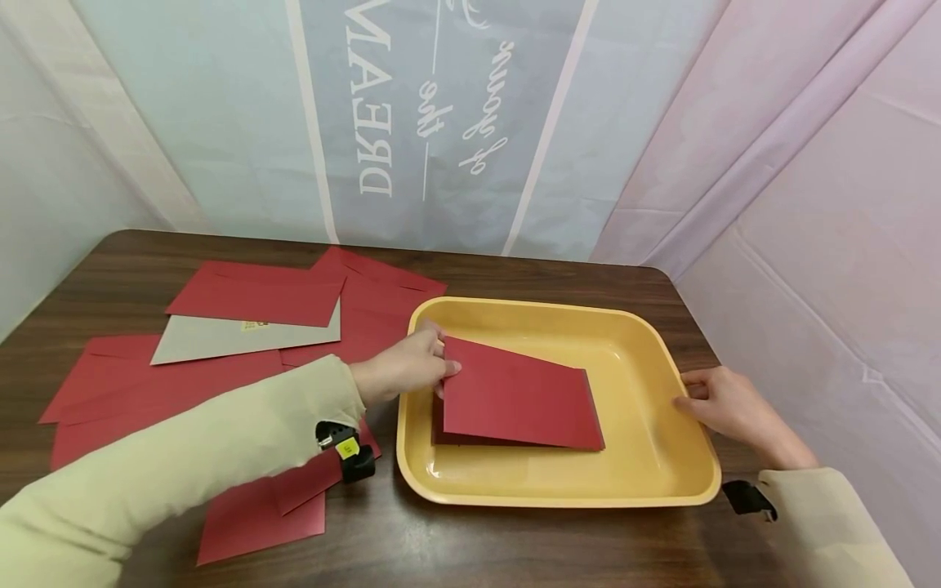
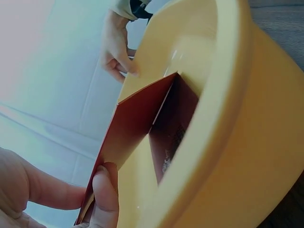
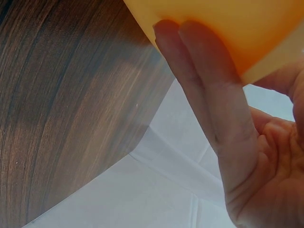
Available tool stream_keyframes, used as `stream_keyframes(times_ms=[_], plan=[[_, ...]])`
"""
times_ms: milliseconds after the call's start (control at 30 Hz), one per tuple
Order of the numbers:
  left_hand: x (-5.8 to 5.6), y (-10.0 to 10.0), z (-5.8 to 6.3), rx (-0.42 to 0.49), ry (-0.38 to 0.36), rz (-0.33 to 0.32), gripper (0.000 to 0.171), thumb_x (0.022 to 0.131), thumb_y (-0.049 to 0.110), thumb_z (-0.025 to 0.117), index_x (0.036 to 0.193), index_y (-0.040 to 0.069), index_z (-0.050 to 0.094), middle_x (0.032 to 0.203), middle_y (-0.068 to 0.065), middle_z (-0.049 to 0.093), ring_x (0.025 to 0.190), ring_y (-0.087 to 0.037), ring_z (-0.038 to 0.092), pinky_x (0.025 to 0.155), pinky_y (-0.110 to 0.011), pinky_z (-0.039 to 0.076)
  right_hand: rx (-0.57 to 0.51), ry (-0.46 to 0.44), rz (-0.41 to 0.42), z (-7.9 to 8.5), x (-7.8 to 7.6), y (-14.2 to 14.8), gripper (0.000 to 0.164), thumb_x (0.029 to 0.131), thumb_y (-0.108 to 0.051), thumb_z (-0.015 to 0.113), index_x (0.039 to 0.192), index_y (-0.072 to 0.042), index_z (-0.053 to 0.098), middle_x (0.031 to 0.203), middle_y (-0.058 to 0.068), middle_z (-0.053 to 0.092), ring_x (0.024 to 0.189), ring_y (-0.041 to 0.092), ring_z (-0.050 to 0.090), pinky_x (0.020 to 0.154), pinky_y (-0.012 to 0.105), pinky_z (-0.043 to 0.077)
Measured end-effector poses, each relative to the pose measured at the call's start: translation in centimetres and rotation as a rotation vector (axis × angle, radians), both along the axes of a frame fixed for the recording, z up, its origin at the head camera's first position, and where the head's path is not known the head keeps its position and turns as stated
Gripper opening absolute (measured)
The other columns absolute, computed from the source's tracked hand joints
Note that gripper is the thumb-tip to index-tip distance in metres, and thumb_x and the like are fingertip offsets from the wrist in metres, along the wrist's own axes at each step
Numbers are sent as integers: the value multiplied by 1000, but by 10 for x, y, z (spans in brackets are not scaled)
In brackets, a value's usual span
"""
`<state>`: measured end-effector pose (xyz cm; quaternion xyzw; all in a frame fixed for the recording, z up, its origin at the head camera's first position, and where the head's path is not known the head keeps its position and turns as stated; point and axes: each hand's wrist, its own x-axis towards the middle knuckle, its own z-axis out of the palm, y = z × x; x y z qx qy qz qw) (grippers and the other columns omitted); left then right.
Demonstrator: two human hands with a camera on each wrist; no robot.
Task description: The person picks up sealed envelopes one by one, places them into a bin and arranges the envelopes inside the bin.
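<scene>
My left hand [image 1: 403, 365] pinches the left edge of a red envelope [image 1: 515, 396] between thumb and fingers. That edge is raised, while the far end slopes down into a yellow plastic tray [image 1: 559, 495]. Beneath it, in the left wrist view, lies a darker red piece [image 2: 173, 128] with print on it, partly hidden by the tray's wall. On the opposite side, my right hand [image 1: 731, 408] grips the tray's right rim. Its fingers [image 3: 209, 80] press along the outer wall in the right wrist view, with the thumb over the rim.
Several red envelopes [image 1: 257, 290] are spread, overlapping, over the left of the dark wooden table [image 1: 456, 547]. A grey sheet [image 1: 198, 339] with a yellow label lies among them. A printed cloth backdrop [image 1: 456, 122] hangs behind, and pale cloth [image 1: 823, 286] hangs at the right.
</scene>
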<state>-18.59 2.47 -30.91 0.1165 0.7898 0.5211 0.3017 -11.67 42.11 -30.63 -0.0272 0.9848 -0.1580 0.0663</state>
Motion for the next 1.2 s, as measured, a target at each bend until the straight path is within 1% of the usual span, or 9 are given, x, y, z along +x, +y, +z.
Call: stream_keyframes(times_ms=[167,233,400,500,633,767,900,1033,1200], plan=[[-1,2,-2,-3,-2,2,35,98,3,50,121,-2,25,103,-22,67,54,-11,58,71,-35,53,-4,-5,-4,0,0,-1,38,82,-11,70,108,16,63,82,20,72,70,24,70,59,26,51],[-1,4,-3,-4,2,2,33,97,2,50,118,-3,25,100,-22,68,53,-10,58,70,-34,54,-5,-9,-8,0,1,-1,39,82,-11,70,109,16,63,83,21,72,71,25,70,60,27,51],[-2,6,-5,-70,74,0,38,95,2,54,124,-6,31,75,-14,66,52,-12,61,64,-24,51,-7,-15,-15,0,0,-1,39,83,-11,70,110,16,62,84,21,72,72,26,70,61,28,51],[-1,7,-5,-147,129,-20,40,93,3,59,126,-4,38,71,-12,63,55,-16,65,61,-21,46,-9,-17,-16,-1,0,0,39,83,-12,70,110,16,62,84,21,72,72,26,70,61,28,51],[0,6,-3,-226,176,-70,38,92,4,60,124,-3,42,81,-12,64,61,-22,68,58,-21,46,-16,-14,-16,-1,1,0,40,83,-12,70,110,15,63,84,20,72,72,24,71,61,28,51],[-1,5,0,-264,191,-118,38,90,0,58,124,-4,42,92,-15,62,65,-24,67,57,-23,49,-11,-12,-16,-1,1,0,40,83,-13,69,110,15,63,83,19,72,72,24,70,62,28,52],[-2,6,0,-325,202,-148,42,85,-4,58,123,-3,41,108,-18,53,76,-21,59,55,-26,50,-6,-18,-20,-1,1,0,40,83,-14,69,111,15,62,84,19,72,73,25,70,63,29,52],[-3,8,0,-403,223,-175,46,83,-4,59,125,-4,40,116,-22,45,88,-26,51,54,-26,48,-9,-22,-23,-1,1,-1,41,84,-13,70,111,16,62,84,20,72,73,25,70,62,30,52],[-4,13,1,-475,217,-190,57,85,-1,60,135,-7,33,125,-25,43,107,-30,46,59,-28,51,-10,-20,-26,-1,1,0,40,84,-12,69,111,16,62,85,20,72,72,24,70,62,28,52]])
